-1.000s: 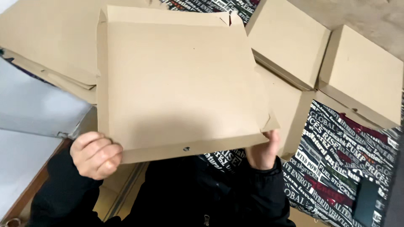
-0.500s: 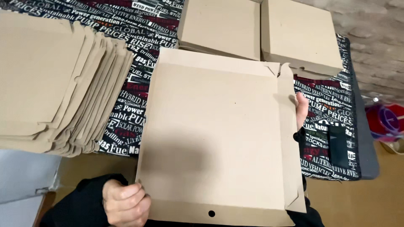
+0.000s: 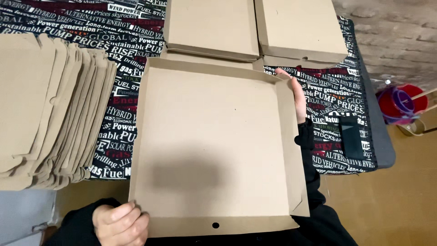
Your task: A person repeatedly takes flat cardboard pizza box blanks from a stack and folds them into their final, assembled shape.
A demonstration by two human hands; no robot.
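From the head camera, my left hand [image 3: 120,224] is curled shut on the near left corner of the half-folded cardboard box [image 3: 211,146], fingers wrapped over its bottom edge just below me. My right hand [image 3: 295,93] lies flat and open along the outside of the box's right wall, fingertips up near the far right corner, pressing that flap upright without gripping it. The box sits between my two hands, tilted toward me, its base partly over the printed tablecloth [image 3: 339,98] and partly off the table's near edge.

As I judge it, the box is part-way formed: the far wall and the right wall stand up, the left wall looks raised too, while the near flap with the small round hole [image 3: 215,225] lies flat and unfolded. The lid is not closed; I cannot tell whether the corner tabs are locked.

Beyond my right hand, two finished closed boxes [image 3: 255,27] lie side by side at the far edge. Left of my left hand a fanned stack of flat box blanks [image 3: 45,114] waits unfolded. Off to my right a red bucket [image 3: 403,102] stands on the floor
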